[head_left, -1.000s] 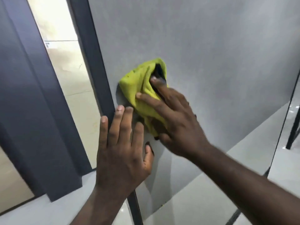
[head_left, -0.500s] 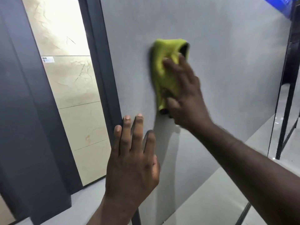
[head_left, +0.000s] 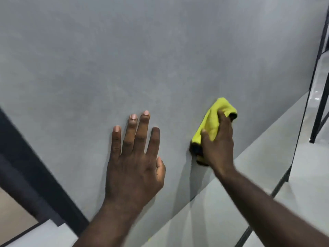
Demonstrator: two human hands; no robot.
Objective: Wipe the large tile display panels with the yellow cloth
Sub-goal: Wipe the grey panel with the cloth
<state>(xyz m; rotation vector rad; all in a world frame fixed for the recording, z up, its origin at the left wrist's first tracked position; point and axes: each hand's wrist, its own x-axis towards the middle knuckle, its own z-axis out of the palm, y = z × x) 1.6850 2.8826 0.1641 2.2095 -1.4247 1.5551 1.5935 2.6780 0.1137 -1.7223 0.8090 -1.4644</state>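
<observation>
A pale grey glossy floor [head_left: 311,175] fills the lower right, crossed by a dark joint line [head_left: 277,186] and catching a small white glint of light [head_left: 316,98]. Thin black metal legs [head_left: 318,113] stand on it at the right edge. A dark upright frame [head_left: 26,166] runs down the left, with a beige surface [head_left: 12,216] beside it in the corner.

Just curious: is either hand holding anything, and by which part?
The right hand grips the bunched yellow cloth across its middle, against the large grey tile panel. The left hand holds nothing.
</observation>
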